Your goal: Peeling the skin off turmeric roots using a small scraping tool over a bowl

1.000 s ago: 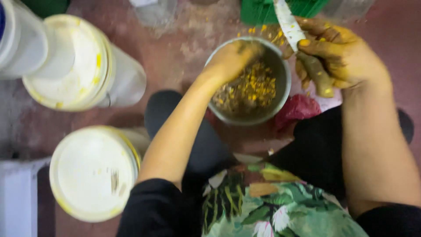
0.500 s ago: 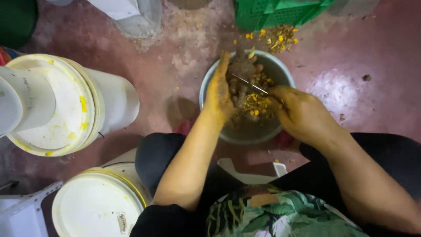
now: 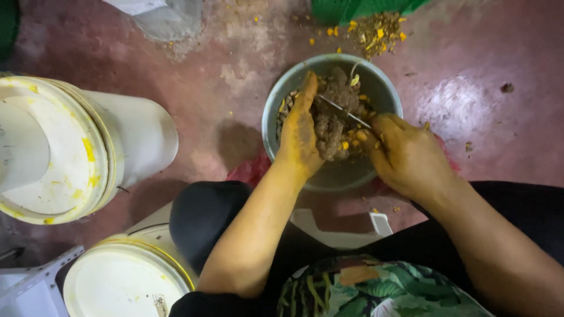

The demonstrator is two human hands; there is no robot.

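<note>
A bowl (image 3: 332, 117) sits on the floor (image 3: 499, 117) at upper centre of the frame, with lumps (image 3: 332, 114) inside it. Two buckets (image 3: 76, 147) stand at left, one at mid-left, the other at lower left. Scraps (image 3: 376, 29) lie above the bowl.

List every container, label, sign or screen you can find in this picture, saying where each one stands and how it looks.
Large white plastic bucket with yellow-stained lid: far left, round, tilted on the floor.
Second white lidded bucket: bottom left, round, small label patch on its lid.
Round grey metal bowl: top centre on the reddish floor, holding brown lumps and yellow bits.
Green crate: top edge, partly cut off.
No signs or screens.
</note>
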